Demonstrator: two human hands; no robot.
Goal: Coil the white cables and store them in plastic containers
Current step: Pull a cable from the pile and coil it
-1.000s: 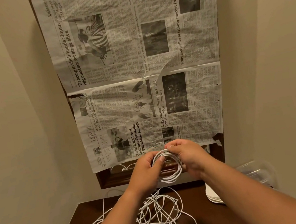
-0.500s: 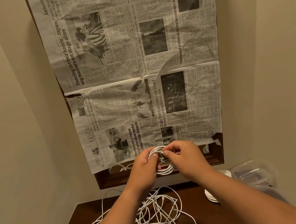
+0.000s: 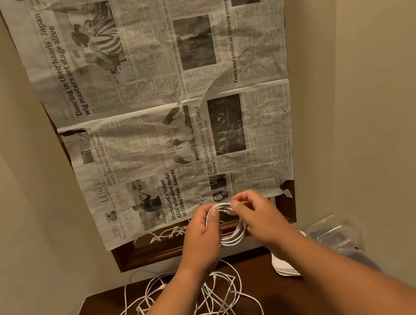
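1. Two hands hold one coil (image 3: pixel 231 237) of white cable in the air above the table (image 3: pixel 259 276), in front of the newspaper's (image 3: pixel 172 141) lower edge.
2. Coil: several smooth, round turns, near-circular. It stands upright with its open face toward the camera. Both sides are covered, so no long axis can be told.
3. Left hand (image 3: pixel 202 236): grip closed around the coil's left side, thumb on the front.
4. Right hand (image 3: pixel 259 217): fingertips pinch the turns at the top right.
5. Loose cables (image 3: pixel 217 299) lie tangled on the dark wooden table, below the coil.
6. Clear plastic containers (image 3: pixel 334 233) sit stacked at the table's right, against the wall.
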